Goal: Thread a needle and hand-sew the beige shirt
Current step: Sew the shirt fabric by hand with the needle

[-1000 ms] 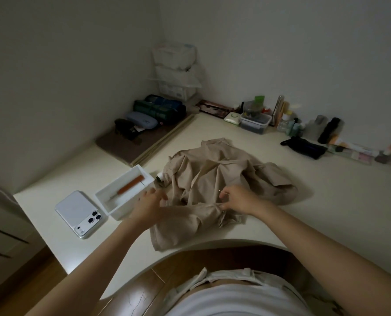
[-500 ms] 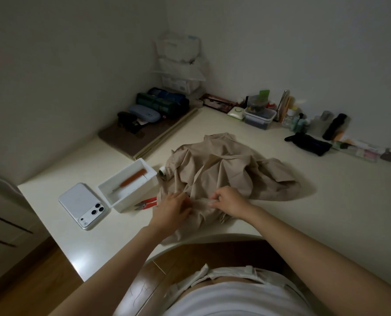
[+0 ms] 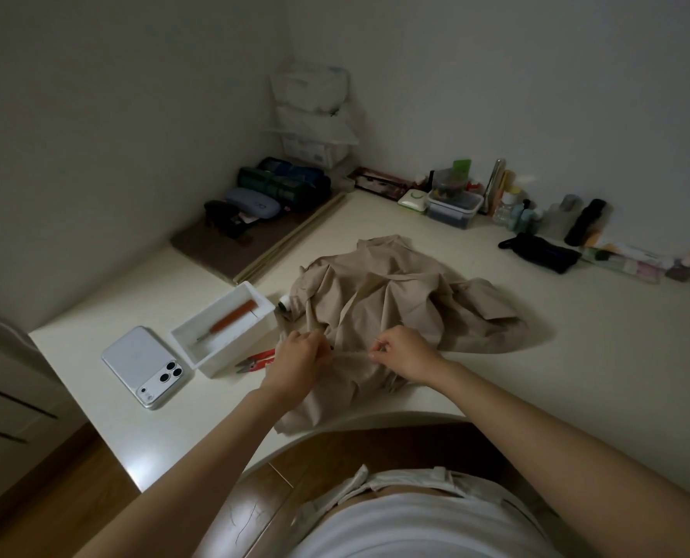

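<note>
Your hands are close together at the near edge of the beige shirt [image 3: 395, 300], which lies crumpled in the middle of the table [image 3: 576, 376], its lower hem hanging slightly over the curved front edge. Your left hand [image 3: 297, 356] has its fingers curled round a fold of the cloth. Your right hand [image 3: 403, 352] pinches the same fold between thumb and fingertips, so a narrow strip of fabric runs taut between the two. A thin pale glint shows at your right fingertips; it is too small to tell whether that is the needle.

Just to the left of your left hand, red-handled snips [image 3: 256, 361] lie on the table, touching the near corner of a white box [image 3: 238, 344]. An orange-handled tool [image 3: 232, 318] lies inside that box. A white phone [image 3: 146, 366] rests face down beside the box, further left. A small spool of thread [image 3: 285, 304] sits between the box and the shirt's left edge, partly tucked under the cloth.
</note>
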A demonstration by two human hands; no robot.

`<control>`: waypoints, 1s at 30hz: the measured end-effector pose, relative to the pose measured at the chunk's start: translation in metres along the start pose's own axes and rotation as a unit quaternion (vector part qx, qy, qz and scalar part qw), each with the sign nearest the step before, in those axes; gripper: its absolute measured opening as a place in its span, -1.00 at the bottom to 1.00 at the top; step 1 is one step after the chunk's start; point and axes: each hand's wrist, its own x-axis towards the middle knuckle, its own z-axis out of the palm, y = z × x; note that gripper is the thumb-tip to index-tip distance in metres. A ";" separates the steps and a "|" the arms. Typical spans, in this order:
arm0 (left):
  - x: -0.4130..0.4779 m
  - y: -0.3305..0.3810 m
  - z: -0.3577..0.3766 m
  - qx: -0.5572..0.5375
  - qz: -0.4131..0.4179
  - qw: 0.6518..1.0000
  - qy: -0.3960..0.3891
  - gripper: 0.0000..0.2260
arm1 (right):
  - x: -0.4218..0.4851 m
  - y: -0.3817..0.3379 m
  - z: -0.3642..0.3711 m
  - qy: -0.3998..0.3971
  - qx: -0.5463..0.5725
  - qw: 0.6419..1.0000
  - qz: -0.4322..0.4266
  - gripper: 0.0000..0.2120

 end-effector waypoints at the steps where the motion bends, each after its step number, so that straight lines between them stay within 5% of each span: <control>1: 0.000 0.001 -0.002 -0.008 0.000 1.000 0.004 -0.97 | 0.000 0.000 0.000 0.002 -0.002 1.000 -0.002 -0.84; 8: 0.001 0.001 -0.005 -0.094 -0.012 0.995 -0.011 -0.89 | 0.000 0.004 0.000 0.009 0.001 1.000 -0.001 -0.84; 18: 0.010 0.006 -0.005 0.030 -0.020 0.999 0.003 -0.76 | -0.001 0.004 -0.006 0.016 0.004 1.000 -0.007 -0.85; 23: 0.016 0.023 -0.007 0.021 0.006 0.998 -0.055 -0.55 | 0.000 0.003 -0.011 0.004 0.005 1.000 -0.020 -0.84; 30: 0.022 0.025 0.005 -0.049 0.023 0.993 -0.101 -0.81 | -0.004 0.003 -0.018 0.002 0.016 1.000 -0.021 -0.84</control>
